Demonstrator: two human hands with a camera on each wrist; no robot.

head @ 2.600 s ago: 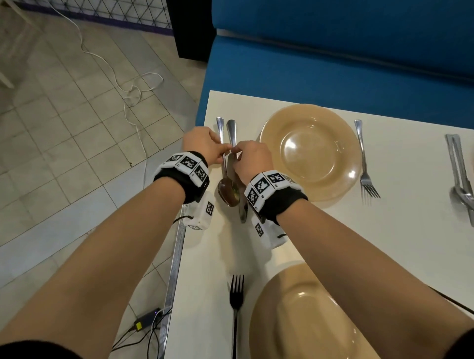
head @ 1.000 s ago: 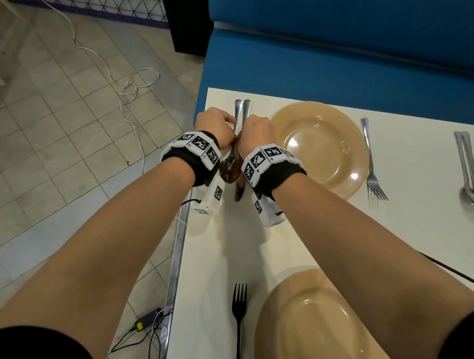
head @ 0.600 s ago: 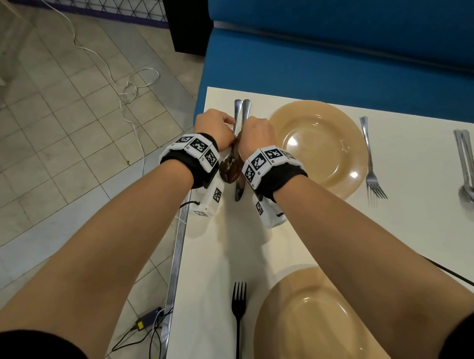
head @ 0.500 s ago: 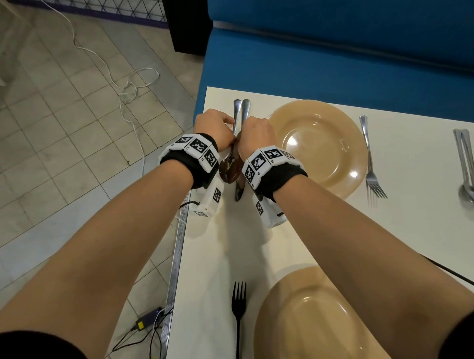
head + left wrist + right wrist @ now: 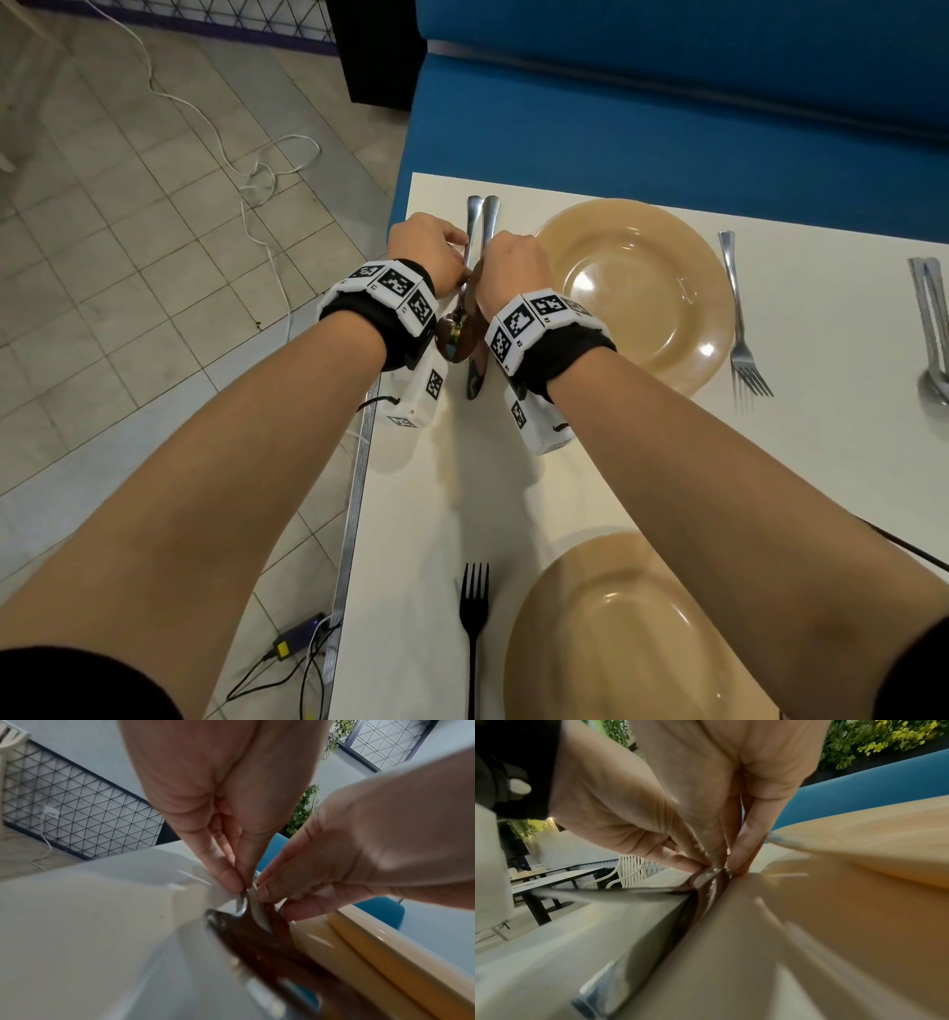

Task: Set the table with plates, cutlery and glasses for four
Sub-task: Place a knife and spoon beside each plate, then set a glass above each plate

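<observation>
Both hands work at the far left corner of the white counter, wrists close together. The left hand pinches the spoon at its handle; the wrist view shows thumb and fingertips pressed together on the metal. The right hand pinches the knife at its handle in the same manner, fingertips meeting on it. Spoon and knife lie side by side, handles pointing toward the blue bench, bowl and blade tip toward the person. Whether the two pieces touch each other cannot be told. They sit just left of the far tan plate. A silver fork lies to the right of that plate. A second tan plate sits at the near edge, partly covered by the right forearm, with a black fork just to its left. Further cutlery lies at the right margin of the head view.
</observation>
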